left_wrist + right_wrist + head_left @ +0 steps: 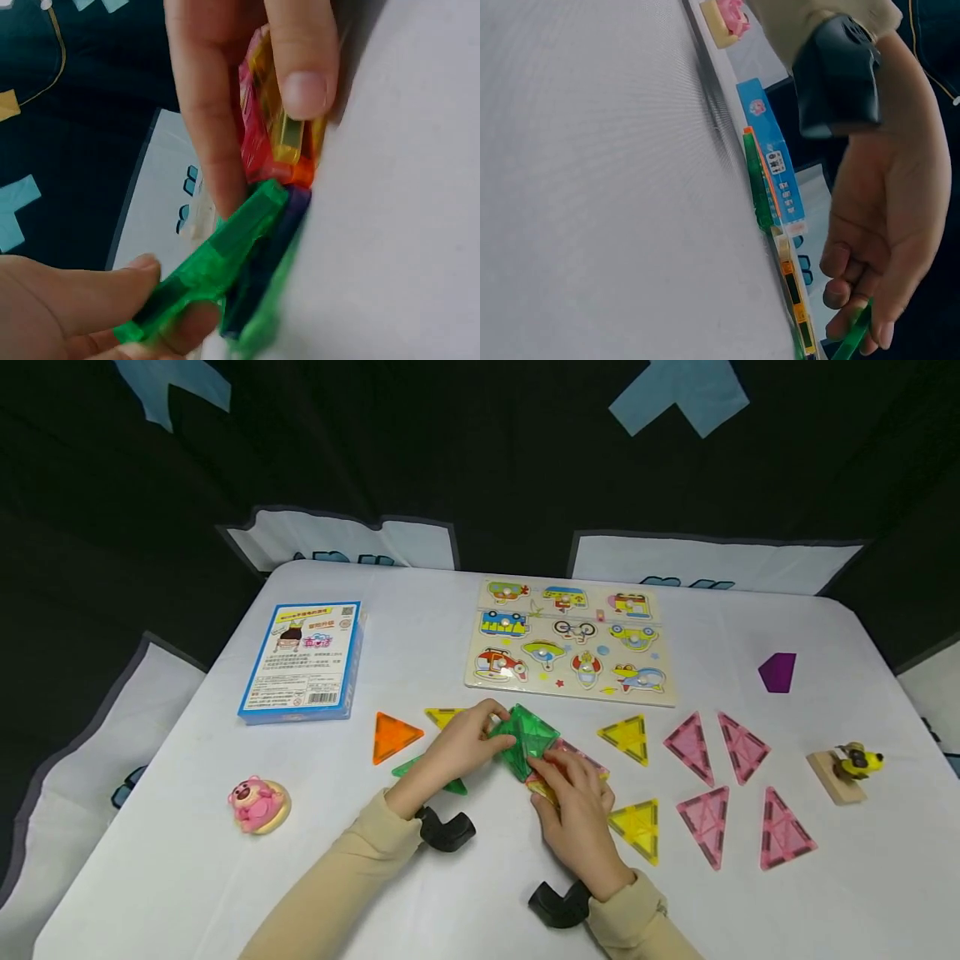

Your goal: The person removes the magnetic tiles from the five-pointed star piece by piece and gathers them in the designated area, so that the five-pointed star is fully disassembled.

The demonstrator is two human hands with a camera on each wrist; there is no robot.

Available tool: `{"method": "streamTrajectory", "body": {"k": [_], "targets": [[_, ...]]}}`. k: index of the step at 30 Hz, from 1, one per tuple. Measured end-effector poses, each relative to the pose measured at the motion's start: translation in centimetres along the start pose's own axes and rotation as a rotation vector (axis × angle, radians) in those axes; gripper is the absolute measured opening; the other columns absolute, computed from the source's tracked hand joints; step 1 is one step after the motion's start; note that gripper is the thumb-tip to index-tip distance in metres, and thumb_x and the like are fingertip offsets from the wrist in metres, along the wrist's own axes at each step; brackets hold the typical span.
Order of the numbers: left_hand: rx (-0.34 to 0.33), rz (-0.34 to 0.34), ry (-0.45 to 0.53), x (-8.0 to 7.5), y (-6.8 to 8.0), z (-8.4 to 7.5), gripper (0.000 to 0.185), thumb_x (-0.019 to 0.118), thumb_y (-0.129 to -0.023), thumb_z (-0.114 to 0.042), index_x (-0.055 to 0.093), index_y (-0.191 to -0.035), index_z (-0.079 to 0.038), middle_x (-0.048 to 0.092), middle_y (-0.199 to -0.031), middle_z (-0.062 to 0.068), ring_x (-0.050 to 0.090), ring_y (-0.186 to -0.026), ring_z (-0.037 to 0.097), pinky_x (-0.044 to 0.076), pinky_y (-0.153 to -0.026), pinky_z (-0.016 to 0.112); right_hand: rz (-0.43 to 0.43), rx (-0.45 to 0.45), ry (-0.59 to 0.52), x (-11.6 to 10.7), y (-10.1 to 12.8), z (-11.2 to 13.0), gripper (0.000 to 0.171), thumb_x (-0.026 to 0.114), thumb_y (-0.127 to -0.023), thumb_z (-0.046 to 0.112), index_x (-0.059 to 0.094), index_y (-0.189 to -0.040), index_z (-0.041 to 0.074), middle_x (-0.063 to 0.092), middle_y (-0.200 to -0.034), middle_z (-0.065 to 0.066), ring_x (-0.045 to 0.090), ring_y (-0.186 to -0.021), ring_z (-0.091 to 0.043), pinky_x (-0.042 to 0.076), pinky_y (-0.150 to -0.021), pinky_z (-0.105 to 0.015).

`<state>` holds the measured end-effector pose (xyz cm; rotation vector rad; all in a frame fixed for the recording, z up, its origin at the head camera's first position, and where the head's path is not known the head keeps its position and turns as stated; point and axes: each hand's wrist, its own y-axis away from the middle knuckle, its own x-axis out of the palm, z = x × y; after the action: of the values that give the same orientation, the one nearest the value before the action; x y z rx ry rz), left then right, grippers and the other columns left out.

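Observation:
At the middle of the white table (187,860), my left hand (491,737) pinches a translucent green magnetic tile piece (528,739), tilted up off the table. The left wrist view shows the green tile (217,270) between thumb and fingers, its far edge meeting a small stack of pink and yellow tiles (277,142). My right hand (558,772) grips that pink and yellow stack (581,758) between thumb and finger just right of the green piece. Another green triangle (408,768) lies flat under my left wrist.
Loose triangle tiles lie around: orange (392,737), yellow (626,737), several pink (708,777). A vehicle peg puzzle board (570,639) sits behind, a blue box (303,660) at left, a pink bear toy (257,804), a purple piece (777,672), and a yellow toy on a wooden block (851,767).

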<state>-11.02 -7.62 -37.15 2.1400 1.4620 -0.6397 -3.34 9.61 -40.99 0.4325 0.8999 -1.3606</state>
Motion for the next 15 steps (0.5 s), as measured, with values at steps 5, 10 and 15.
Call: {"method": "streamTrajectory", "body": {"k": [5,10,15], "targets": [[0.023,-0.003,0.252,-0.5,0.9,1.2,0.027,0.062,-0.086,-0.011,0.055,-0.111,-0.004,0.037,-0.058,-0.001,0.031,-0.047,0.011,0.029,-0.046,0.022,0.010,0.021,-0.001,-0.1,0.0,0.1,0.044,0.068,-0.080,0.008,0.058,-0.122,0.011,0.046,-0.128,-0.009,0.026,-0.124,-0.030,0.015,-0.088,-0.054],[0.048,-0.004,0.396,-2.7,3.3,1.8,0.029,0.059,-0.087,-0.007,0.053,-0.114,-0.001,0.050,-0.064,0.012,0.032,-0.049,0.010,0.028,-0.049,0.021,0.022,0.041,0.011,-0.2,0.1,0.2,0.044,0.067,-0.081,0.009,0.057,-0.123,0.012,0.045,-0.129,-0.008,0.026,-0.124,-0.029,0.015,-0.090,-0.053],[0.020,-0.021,0.361,-5.7,7.4,3.1,0.028,0.060,-0.086,-0.006,0.052,-0.113,-0.002,0.057,-0.074,0.012,0.039,-0.054,0.010,0.030,-0.050,0.021,0.036,0.047,0.003,-0.1,0.1,0.2,0.044,0.067,-0.081,0.010,0.056,-0.124,0.013,0.045,-0.129,-0.008,0.025,-0.124,-0.028,0.014,-0.091,-0.053]]}}
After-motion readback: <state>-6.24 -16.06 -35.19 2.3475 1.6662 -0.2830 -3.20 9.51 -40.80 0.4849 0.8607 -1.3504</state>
